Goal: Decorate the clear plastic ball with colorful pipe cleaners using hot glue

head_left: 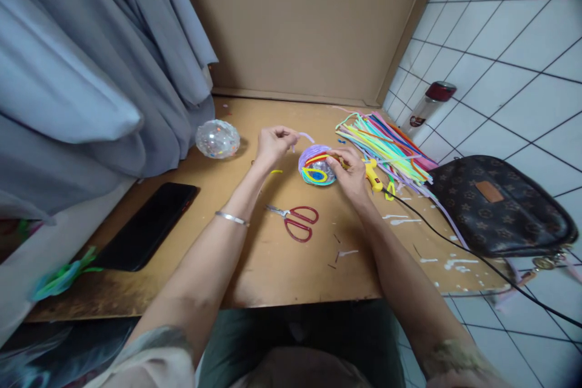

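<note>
My left hand (275, 144) is raised over the table, its fingers pinched on a short lilac pipe cleaner (306, 136) that curls to the right. My right hand (349, 171) grips the right side of a clear ball (324, 165) wrapped with lilac, red, yellow and turquoise pipe cleaners; a yellow ring with a blue centre shows on its front. Close behind that hand is a yellow glue gun (373, 176), partly hidden, with a black cord. Red-handled scissors (295, 218) lie in front of the ball, blades pointing left.
Many coloured pipe cleaners (386, 145) lie heaped at the right, beside a brown patterned bag (500, 206) and a bottle (427, 106). Another clear ball (218, 139) and a black phone (148, 225) are on the left. A grey curtain (104, 60) hangs there.
</note>
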A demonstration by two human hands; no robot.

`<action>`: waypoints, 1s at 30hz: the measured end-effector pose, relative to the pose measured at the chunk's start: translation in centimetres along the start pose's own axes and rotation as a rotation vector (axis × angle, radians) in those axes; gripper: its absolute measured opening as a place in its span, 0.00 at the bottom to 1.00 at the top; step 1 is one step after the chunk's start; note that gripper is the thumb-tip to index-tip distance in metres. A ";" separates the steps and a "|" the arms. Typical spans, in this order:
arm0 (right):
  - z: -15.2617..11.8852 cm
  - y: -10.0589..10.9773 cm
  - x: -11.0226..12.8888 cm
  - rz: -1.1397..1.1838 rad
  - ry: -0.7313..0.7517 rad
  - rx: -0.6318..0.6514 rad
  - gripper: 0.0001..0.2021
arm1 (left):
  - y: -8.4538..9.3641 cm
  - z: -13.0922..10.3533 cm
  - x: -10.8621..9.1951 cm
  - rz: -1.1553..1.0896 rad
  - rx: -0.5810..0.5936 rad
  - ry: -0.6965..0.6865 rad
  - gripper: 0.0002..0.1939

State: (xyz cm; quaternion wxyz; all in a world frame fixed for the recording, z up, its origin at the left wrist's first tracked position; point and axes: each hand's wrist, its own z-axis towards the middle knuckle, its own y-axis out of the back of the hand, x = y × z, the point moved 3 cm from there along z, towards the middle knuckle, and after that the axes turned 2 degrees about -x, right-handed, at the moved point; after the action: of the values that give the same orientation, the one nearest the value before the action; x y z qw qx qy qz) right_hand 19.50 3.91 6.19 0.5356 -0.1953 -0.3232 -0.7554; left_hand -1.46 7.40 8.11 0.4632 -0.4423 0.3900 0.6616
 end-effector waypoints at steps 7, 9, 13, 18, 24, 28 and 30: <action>-0.1 -0.1 0.4 -0.014 -0.039 0.032 0.08 | -3.4 2.2 5.2 0.034 0.090 0.281 0.03; -0.1 -0.1 0.3 -0.007 -0.052 0.020 0.08 | -4.4 2.2 5.5 0.020 0.161 0.300 0.03; 0.0 -0.1 0.0 -0.041 -0.079 0.009 0.08 | -4.9 2.4 6.0 0.110 0.320 0.258 0.04; -0.1 -0.5 0.0 -0.094 -0.067 0.090 0.18 | -3.8 2.7 7.1 0.315 0.469 0.145 0.04; -0.2 -0.7 -0.6 -0.146 -0.038 0.150 0.29 | -3.1 2.7 6.3 0.478 0.552 0.049 0.04; -0.4 -0.9 -0.9 -0.191 -0.035 0.144 0.31 | -2.3 2.6 5.8 0.504 0.530 0.029 0.07; -0.5 -1.0 -0.9 -0.195 -0.033 0.138 0.32 | -1.5 2.5 5.8 0.479 0.439 0.043 0.09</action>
State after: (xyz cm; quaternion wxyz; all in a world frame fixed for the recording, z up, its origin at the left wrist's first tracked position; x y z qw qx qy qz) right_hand 18.97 4.38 4.94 0.4664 -0.1381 -0.4009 -0.7763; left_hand -1.59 11.67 3.22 0.3703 -0.2413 0.6260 0.6425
